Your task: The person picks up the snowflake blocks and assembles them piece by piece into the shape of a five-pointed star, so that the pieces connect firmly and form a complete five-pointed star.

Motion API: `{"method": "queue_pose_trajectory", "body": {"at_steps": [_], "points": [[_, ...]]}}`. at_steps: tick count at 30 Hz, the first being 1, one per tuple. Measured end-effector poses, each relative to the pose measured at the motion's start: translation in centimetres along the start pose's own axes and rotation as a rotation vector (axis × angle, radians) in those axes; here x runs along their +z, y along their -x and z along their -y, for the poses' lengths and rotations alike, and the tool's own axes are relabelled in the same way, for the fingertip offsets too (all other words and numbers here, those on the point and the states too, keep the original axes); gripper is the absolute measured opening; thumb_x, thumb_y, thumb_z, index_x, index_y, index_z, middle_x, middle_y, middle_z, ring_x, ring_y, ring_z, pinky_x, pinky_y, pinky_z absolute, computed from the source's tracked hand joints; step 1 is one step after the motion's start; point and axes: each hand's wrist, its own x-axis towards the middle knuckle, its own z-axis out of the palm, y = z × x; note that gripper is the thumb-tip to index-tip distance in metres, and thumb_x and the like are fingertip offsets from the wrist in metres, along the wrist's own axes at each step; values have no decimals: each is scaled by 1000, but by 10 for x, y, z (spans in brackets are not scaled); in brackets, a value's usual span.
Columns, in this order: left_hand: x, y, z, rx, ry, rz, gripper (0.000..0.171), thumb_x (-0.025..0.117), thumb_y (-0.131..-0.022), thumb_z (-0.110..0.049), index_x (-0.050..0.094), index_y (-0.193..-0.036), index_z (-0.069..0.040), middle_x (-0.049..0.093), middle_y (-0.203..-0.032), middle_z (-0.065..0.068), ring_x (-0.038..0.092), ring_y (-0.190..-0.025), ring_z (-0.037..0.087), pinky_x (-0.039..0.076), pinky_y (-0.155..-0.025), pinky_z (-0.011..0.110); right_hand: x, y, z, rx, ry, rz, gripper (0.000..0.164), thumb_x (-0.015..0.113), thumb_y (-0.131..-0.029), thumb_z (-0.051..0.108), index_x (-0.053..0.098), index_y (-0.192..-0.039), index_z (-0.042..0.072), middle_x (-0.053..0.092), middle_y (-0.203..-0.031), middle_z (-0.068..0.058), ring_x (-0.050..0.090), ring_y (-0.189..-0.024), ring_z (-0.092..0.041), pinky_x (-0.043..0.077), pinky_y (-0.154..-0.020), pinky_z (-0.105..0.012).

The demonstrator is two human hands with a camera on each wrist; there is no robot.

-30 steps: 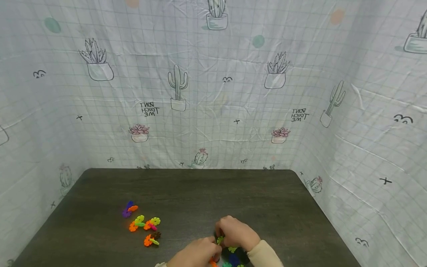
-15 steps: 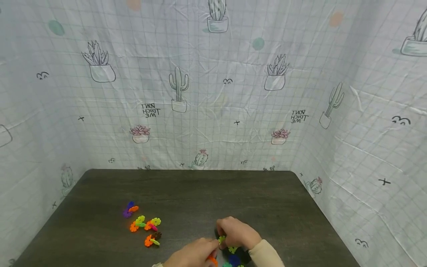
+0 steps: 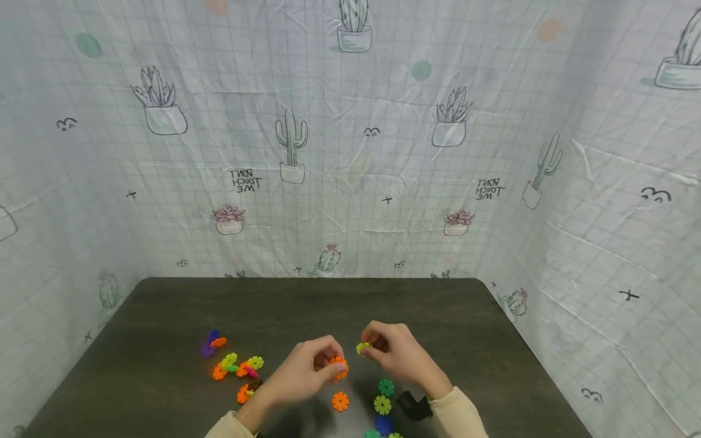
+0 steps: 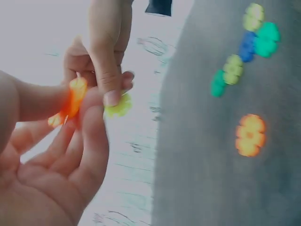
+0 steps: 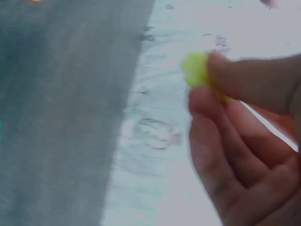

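Note:
Above the table's near part, my left hand [image 3: 303,371] pinches an orange interlocking disc [image 3: 341,367] between thumb and forefinger. The left wrist view shows this orange disc [image 4: 76,96] nearly edge-on; whether it is one piece or two is hard to tell. Right of it and apart, my right hand [image 3: 400,353] pinches a yellow-green interlocking disc [image 3: 361,348]; the right wrist view shows that yellow-green disc [image 5: 195,70] blurred at the fingertips. Below the hands lie a loose orange disc [image 3: 340,401], a green disc [image 3: 386,387], a yellow-green one [image 3: 382,404] and a blue one [image 3: 383,424].
Toward the left of the dark table [image 3: 306,304] lie several joined clusters: a purple-and-orange one [image 3: 209,349], an orange, yellow and green one [image 3: 219,371], and an orange-and-brown one [image 3: 243,394] partly behind the left arm. Patterned cloth [image 3: 350,213] encloses the table's back and sides.
Both hands have risen from the near discs and moved apart. My left hand has come up with an orange disc, my right with a yellow-green one; the discs beneath are now uncovered.

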Motion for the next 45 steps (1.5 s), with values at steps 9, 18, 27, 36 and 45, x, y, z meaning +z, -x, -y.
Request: {"method": "queue_pose_trajectory", "body": {"at_steps": [9,18,27,36,45], "points": [[-27,0,-42,-7,-51,-143,21,64,-101,-12,72,-120,-14,71,-111,10,51,-62,8,44,-56,23,-11,-15,44,-373,153,-403,25,74,-88,-5,69,-104,14,70,-89,3,60,-70,-2,54,-63,-19],[-39,0,-67,22,-91,-216,25,66,-100,-17,68,-125,-12,73,-99,5,67,-77,11,55,-65,26,-15,-17,64,-478,196,-477,27,73,-86,-10,69,-104,9,73,-98,-2,69,-83,-11,57,-76,-19],[-36,-1,-64,88,-57,-222,21,66,-100,-13,72,-119,-10,73,-108,9,71,-82,10,58,-68,26,-15,-19,70,-531,247,-428,32,74,-83,-13,67,-105,10,71,-104,-1,70,-93,-14,57,-84,-21],[-35,-1,-64,55,-219,-280,14,72,-95,-11,74,-109,-11,75,-94,1,67,-71,5,57,-66,22,-16,-20,70,-544,241,-364,30,69,-87,-15,67,-104,10,70,-104,-2,70,-92,-14,57,-82,-20],[-36,0,-62,37,-189,-267,14,71,-96,-12,74,-110,-13,76,-95,1,67,-70,7,56,-63,25,-13,-20,68,-506,169,-386,27,72,-87,-10,68,-105,10,72,-101,-2,71,-90,-13,56,-82,-18]]}}
